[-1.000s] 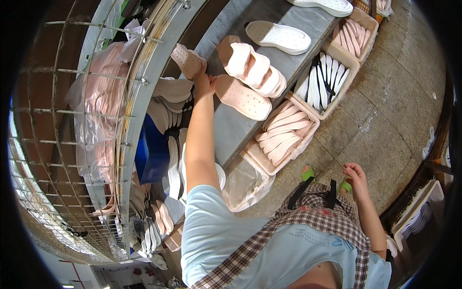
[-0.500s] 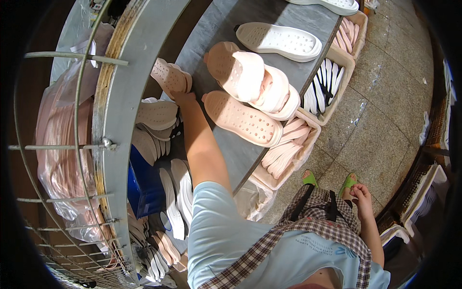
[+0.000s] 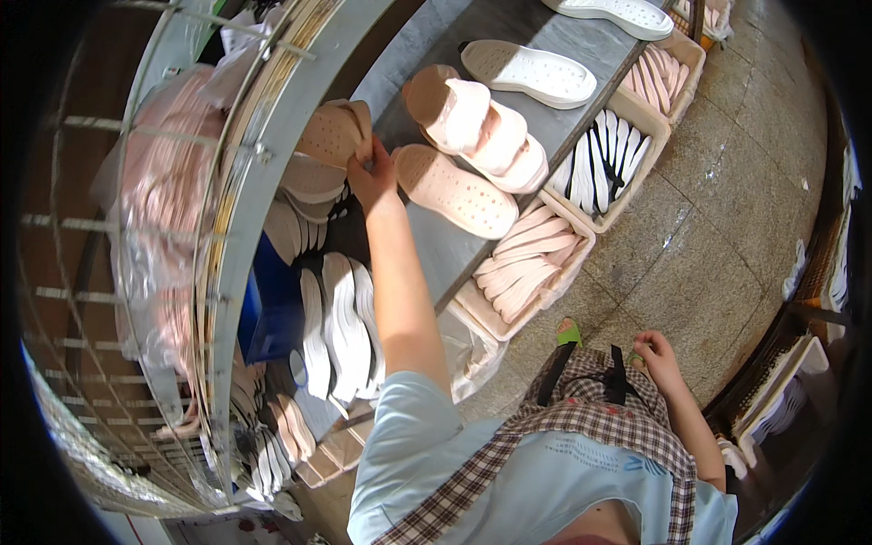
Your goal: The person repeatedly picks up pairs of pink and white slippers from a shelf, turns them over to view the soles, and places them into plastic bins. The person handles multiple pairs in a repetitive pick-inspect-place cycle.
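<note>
On the left, my left hand (image 3: 372, 180) is closed on the near end of a pale pink shoe sole (image 3: 329, 134), thumb and fingers pinching its rim. That sole lies with others on a stack, partly in shadow. Right of this hand, a single pink shoe sole (image 3: 459, 193) lies flat on the grey tabletop (image 3: 422, 245). Behind it several pink soles (image 3: 481, 127) overlap in a leaning pile. My right hand (image 3: 656, 354) hangs by my side over the floor, its fingers curled in, with nothing seen in them.
White soles (image 3: 531, 74) lie farther along the table. Bins of pink strips (image 3: 527, 263) and black-and-white strips (image 3: 604, 159) line its right edge. A metal frame with wire mesh (image 3: 263, 150) rises at left, near a blue box (image 3: 272, 313) and white soles (image 3: 341, 309).
The view has shifted a little. My left hand has shifted its grip to the pink sole's rim, and the upper sole looks tipped up. My right hand stays low with fingers curled.
</note>
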A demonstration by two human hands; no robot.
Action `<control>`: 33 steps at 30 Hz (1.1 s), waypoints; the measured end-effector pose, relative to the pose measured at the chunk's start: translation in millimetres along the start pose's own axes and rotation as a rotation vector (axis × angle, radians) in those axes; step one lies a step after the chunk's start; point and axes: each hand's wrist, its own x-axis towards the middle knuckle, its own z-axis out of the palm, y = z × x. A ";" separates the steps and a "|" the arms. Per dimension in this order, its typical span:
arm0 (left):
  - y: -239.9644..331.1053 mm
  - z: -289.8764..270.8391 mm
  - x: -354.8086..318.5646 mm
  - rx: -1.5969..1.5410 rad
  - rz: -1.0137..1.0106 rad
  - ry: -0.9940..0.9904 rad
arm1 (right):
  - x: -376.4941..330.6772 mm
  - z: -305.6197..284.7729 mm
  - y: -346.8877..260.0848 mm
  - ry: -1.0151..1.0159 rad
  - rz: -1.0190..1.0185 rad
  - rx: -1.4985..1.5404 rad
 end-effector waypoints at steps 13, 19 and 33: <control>49.6 -85.1 -453.2 0.407 -0.316 -0.149 | -3.0 51.9 -122.0 -0.629 -0.285 0.101; 30.5 -77.9 -516.8 0.580 -0.578 -0.326 | -41.0 77.8 -113.6 -0.890 -0.195 0.571; -86.3 -13.0 -437.2 1.101 -0.544 -0.487 | -69.8 -12.8 -101.8 -0.427 -0.007 0.761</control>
